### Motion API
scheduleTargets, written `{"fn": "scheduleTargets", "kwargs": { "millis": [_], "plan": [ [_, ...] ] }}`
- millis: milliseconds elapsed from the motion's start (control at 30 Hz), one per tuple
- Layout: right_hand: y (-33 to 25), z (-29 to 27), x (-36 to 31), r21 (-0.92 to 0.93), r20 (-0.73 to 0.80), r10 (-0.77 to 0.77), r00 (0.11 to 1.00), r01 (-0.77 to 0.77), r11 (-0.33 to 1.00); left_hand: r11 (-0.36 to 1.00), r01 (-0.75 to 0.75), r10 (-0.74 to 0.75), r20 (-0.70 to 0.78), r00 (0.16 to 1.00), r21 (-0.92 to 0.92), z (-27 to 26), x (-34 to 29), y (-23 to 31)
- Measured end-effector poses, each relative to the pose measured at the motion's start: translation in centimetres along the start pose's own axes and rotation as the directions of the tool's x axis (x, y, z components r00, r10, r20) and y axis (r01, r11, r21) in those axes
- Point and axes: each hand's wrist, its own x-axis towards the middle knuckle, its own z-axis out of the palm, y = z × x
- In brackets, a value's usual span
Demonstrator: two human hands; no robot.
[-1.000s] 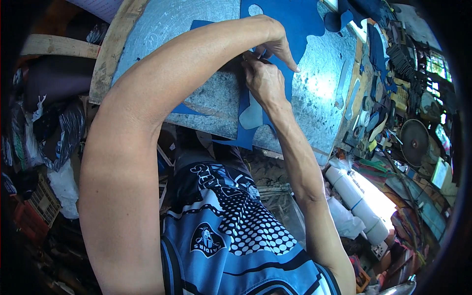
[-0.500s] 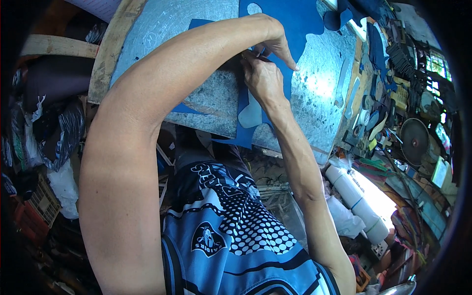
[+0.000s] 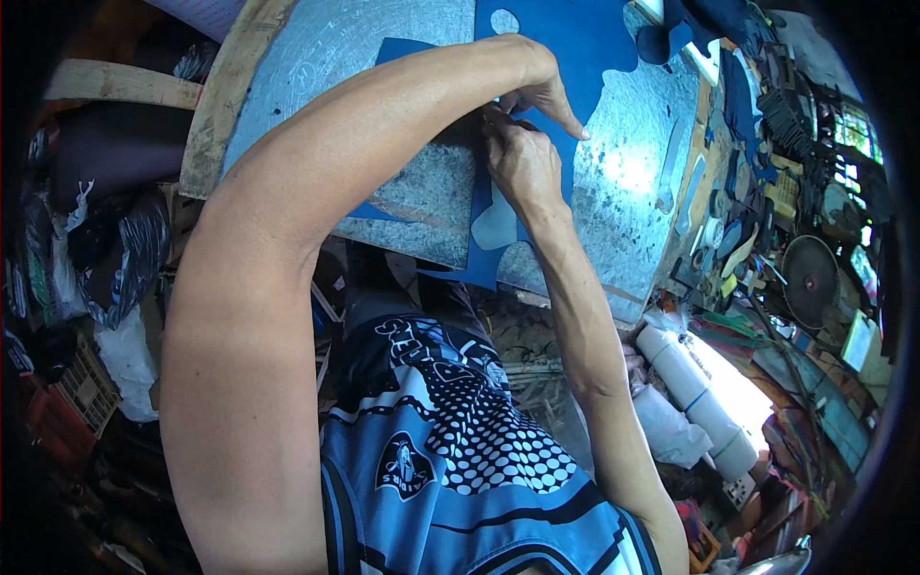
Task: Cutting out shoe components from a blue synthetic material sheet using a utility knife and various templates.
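Observation:
A blue sheet (image 3: pixel 592 48) with curved cut edges lies over a scratched metal work surface (image 3: pixel 628 158). My left hand (image 3: pixel 542 88) bends down over the sheet at the wrist, one finger stretched toward its right edge. The other left fingers are mostly hidden. Just below it, my right hand (image 3: pixel 525 161) is closed in a pinch, fingertips close to the left hand. Whatever the right fingers hold is too small and shaded to make out. A pale rounded shape (image 3: pixel 494 226) shows within the sheet near my right wrist; I cannot tell whether it is a piece or a hole.
Wood edges the work surface on the left (image 3: pixel 206 144). Long flat metal tools (image 3: pixel 686 196) lie along its right side, near tape rolls and scraps. A round fan (image 3: pixel 811 280) stands farther right. A white roll tied with blue (image 3: pixel 695 398) lies below; plastic bags (image 3: pixel 125 259) hang at left.
The whole view has shifted slightly, so everything sits a little further right and lower. Both hands keep nearly the same pose over the sheet.

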Motion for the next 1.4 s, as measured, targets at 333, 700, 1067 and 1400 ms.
{"fn": "scheduleTargets", "kwargs": {
  "millis": [333, 700, 1067, 1400],
  "plan": [
    [-0.7, -0.4, -1.6, 0.021, -0.035, 0.057, 0.998, -0.056, 0.998, 0.997, 0.056, -0.049, -0.107, 0.993, 0.059, 0.8, -1.7, -0.8],
    [-1.2, -0.4, -5.1, 0.073, -0.073, 0.122, 0.990, -0.116, 0.991, 0.865, -0.069, 0.316, -0.433, 0.844, 0.496, 9.0, -4.5, -4.8],
    [-1.9, 0.2, -9.8, 0.109, -0.065, 0.225, 0.972, -0.217, 0.970, 0.903, -0.145, 0.368, -0.554, 0.747, 0.404, 11.2, -4.7, -5.3],
    [-2.9, 0.4, -13.3, 0.190, -0.058, 0.320, 0.946, -0.305, 0.933, 0.894, -0.151, 0.394, -0.577, 0.716, 0.423, 11.9, -4.4, -5.8]
  ]
}}
